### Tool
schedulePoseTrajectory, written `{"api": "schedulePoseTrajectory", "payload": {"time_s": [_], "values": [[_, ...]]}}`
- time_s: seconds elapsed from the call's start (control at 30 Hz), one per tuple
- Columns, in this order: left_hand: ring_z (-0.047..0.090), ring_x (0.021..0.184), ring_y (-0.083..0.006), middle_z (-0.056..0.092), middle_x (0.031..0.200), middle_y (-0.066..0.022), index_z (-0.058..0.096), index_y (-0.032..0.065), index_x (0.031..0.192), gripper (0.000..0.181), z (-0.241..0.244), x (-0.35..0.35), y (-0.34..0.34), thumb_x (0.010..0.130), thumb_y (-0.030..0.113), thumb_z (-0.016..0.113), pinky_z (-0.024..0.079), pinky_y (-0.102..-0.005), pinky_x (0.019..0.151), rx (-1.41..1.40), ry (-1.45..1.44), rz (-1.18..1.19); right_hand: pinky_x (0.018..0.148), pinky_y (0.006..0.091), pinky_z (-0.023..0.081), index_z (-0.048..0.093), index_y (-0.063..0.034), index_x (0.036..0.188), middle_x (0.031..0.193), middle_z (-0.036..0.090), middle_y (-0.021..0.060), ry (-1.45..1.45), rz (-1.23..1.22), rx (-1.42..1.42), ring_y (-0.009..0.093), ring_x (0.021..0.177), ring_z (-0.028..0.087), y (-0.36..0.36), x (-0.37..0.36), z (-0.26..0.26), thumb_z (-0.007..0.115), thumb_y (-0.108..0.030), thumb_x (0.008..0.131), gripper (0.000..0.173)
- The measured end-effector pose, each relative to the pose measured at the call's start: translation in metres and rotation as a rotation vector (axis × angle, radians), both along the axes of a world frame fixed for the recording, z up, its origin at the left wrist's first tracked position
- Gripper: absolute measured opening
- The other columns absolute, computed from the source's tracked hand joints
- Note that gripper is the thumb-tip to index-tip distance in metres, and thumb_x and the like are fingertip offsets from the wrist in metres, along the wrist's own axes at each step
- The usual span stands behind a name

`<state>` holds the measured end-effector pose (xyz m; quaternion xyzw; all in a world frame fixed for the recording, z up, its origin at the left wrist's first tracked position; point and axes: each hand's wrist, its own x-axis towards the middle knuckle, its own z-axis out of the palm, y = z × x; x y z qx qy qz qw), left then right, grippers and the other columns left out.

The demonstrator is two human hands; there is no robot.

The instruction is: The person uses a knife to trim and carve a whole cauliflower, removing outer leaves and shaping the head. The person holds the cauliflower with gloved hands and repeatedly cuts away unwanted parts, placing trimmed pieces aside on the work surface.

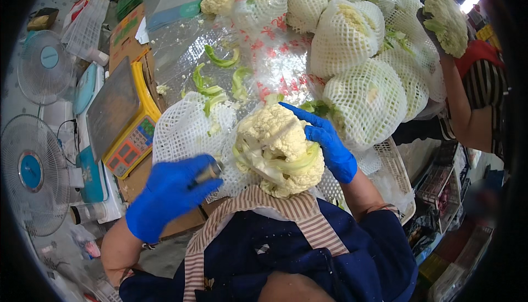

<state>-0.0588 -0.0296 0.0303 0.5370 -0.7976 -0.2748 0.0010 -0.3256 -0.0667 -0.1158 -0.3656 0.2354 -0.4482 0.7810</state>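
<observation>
A trimmed cauliflower head (280, 149) is held close in front of my apron, its cut stem and pale leaf stubs showing. My right hand (330, 141), in a blue glove, grips its right side with the fingers spread over the curds. To the left, my blue-gloved left hand (173, 190) is closed around a small tool with a tan handle (209, 173); most of the tool is hidden and its working end cannot be made out. White foam netting (185, 130) lies beside and beneath the cauliflower. Cut green leaves (220, 56) are scattered beyond it.
Several net-wrapped cauliflowers (365, 100) are piled at right on printed plastic film (284, 64). A yellow weighing scale (136, 137) stands left, near two fans (31, 172). A white plastic crate (398, 170) sits at right. Another person's gloved hand holds a cauliflower (445, 21).
</observation>
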Motion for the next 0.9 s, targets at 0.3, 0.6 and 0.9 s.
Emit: {"api": "schedulePoseTrajectory", "payload": {"time_s": [0.3, 0.6, 0.9], "values": [[0.055, 0.051, -0.0245, 0.055, 0.065, -0.0079, 0.058, 0.0130, 0.087, 0.018, -0.006, -0.001, -0.006, 0.081, 0.030, 0.062, 0.042, -0.0329, 0.044, -0.186, 0.053, -0.010, 0.100, 0.0321, 0.034, 0.034, 0.0048, 0.132, 0.130, 0.045, 0.0138, -0.060, 0.002, 0.113, 0.021, 0.117, 0.045, 0.000, 0.006, -0.007, 0.053, -0.020, 0.084, 0.058], [0.059, 0.060, -0.0277, 0.062, 0.076, -0.0103, 0.060, 0.0083, 0.096, 0.029, -0.014, 0.000, -0.015, 0.074, 0.024, 0.069, 0.046, -0.0320, 0.056, -0.101, 0.032, 0.133, 0.096, 0.0349, 0.040, 0.042, 0.0030, 0.127, 0.123, 0.051, 0.0127, -0.131, 0.077, 0.301, 0.022, 0.110, 0.052, -0.011, 0.008, -0.022, 0.051, -0.017, 0.083, 0.049], [0.058, 0.057, -0.0258, 0.056, 0.068, -0.0093, 0.062, 0.0115, 0.093, 0.028, -0.049, 0.011, -0.002, 0.071, 0.027, 0.071, 0.044, -0.0322, 0.049, -0.132, 0.231, 0.001, 0.092, 0.0326, 0.043, 0.047, -0.0019, 0.124, 0.120, 0.054, 0.0099, -0.059, 0.153, 0.165, 0.017, 0.106, 0.054, -0.007, 0.000, -0.032, 0.048, -0.012, 0.088, 0.037]]}}
